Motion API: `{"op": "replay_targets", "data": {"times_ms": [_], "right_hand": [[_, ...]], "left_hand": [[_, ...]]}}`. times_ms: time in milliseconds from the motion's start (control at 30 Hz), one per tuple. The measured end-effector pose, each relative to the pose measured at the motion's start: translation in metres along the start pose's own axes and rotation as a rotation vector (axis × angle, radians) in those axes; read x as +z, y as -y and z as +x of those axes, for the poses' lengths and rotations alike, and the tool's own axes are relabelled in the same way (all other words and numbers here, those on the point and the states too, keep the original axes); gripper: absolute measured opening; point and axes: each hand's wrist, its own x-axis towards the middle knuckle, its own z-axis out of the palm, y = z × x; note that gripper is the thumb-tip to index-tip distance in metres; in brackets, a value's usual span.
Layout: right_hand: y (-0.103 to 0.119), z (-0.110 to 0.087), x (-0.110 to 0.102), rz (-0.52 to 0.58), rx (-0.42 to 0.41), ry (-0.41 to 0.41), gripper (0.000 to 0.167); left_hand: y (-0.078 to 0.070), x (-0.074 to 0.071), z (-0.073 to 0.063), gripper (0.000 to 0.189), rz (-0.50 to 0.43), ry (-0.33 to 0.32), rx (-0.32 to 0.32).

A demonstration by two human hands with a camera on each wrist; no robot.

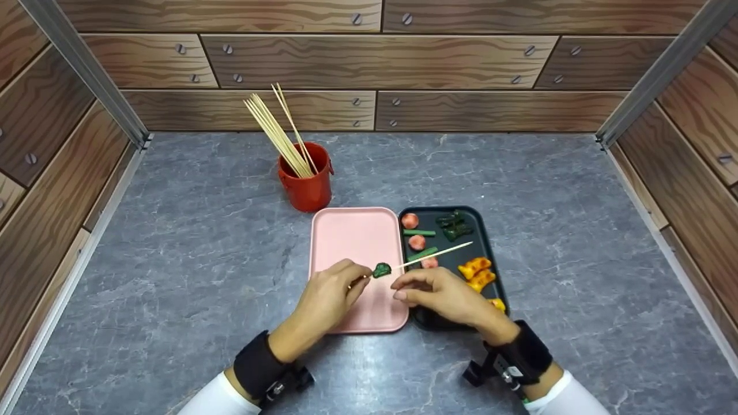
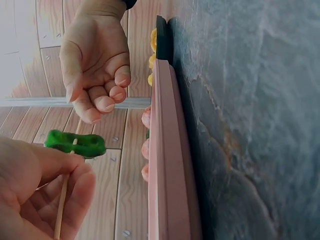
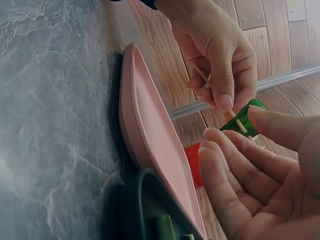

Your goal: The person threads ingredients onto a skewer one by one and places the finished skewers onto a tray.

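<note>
My left hand (image 1: 328,294) pinches a thin wooden skewer (image 1: 435,254) between thumb and fingers, over the pink tray (image 1: 351,230). Threaded on the skewer, just past those fingertips, is a glossy green piece (image 2: 75,144) that looks like a slice of pepper. The skewer's far end slants up to the right, across the black tray (image 1: 429,323) in the head view. Close to the green piece, my right hand (image 1: 450,294) hovers with relaxed fingers and thumb apart, palm toward the left hand, holding nothing.
On the black tray lie pink balls (image 1: 410,221), green sticks (image 1: 419,233), dark green pieces (image 1: 454,225) and orange-yellow pieces (image 1: 474,267). A red bucket (image 1: 308,193) with several upright skewers (image 1: 277,138) stands behind the pink tray. Wood-patterned walls (image 1: 375,60) enclose the grey table.
</note>
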Motion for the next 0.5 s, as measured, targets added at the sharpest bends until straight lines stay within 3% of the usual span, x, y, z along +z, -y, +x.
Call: {"op": "replay_targets", "data": {"times_ms": [267,500], "right_hand": [[-0.007,-0.001,-0.02,-0.131,0.03,-0.074,0.031],[-0.014,-0.006,-0.053,-0.352,0.126,-0.321,0.03]], "left_hand": [[0.008,0.0,0.001,0.005,0.04,-0.041,-0.033],[0.013,-0.001,0.003,0.004,0.067,-0.077,-0.039]]}}
